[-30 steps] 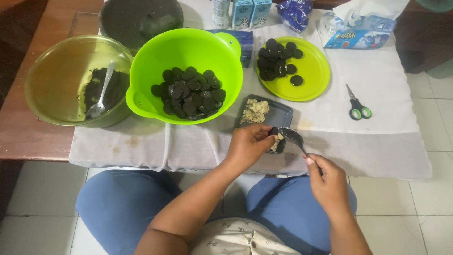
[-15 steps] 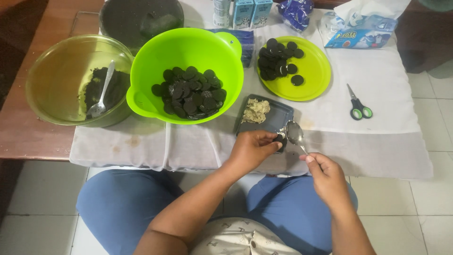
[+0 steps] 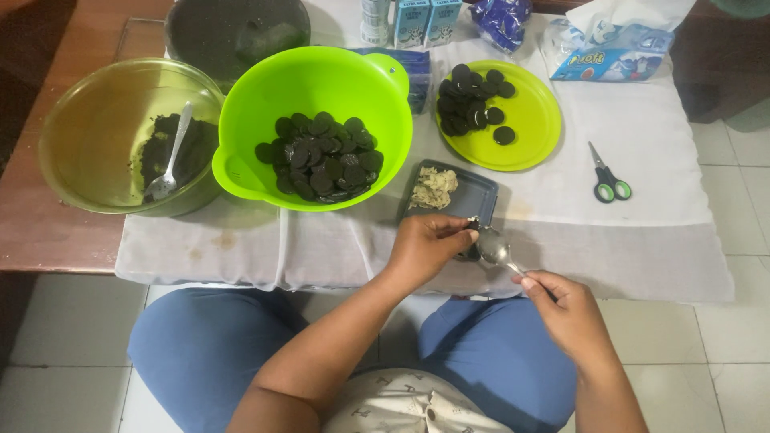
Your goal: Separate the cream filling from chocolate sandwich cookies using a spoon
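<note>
Two hands are seen low in the picture, just over the near edge of the desk (image 3: 48,232). A small dark cookie (image 3: 473,227) is pinched in the fingers of the left hand (image 3: 425,250), right at the near rim of a little dark tray (image 3: 477,195). A metal spoon (image 3: 496,249) is held by its handle in the curled fingers of the right hand (image 3: 568,314), and its bowl is pressed against the cookie. A lump of pale cream (image 3: 433,188) is piled on the far side of the tray.

A white cloth (image 3: 642,232) is spread over the desk, and the tray is set on it. Just beyond the tray, a bright green bowl (image 3: 321,80) is filled with many dark cookie halves (image 3: 321,158). To its left, a clear olive bowl (image 3: 104,120) is found, with dark crumbs (image 3: 188,148) and a second spoon (image 3: 170,160) inside. To the right of the green bowl, more dark cookies (image 3: 473,100) are heaped on a flat green plate (image 3: 529,136). Green-handled scissors (image 3: 607,176) are laid on the cloth (well apart from both hands). Small drink cartons (image 3: 421,20) and a blue tissue pack (image 3: 609,52) are lined along the far edge.
</note>
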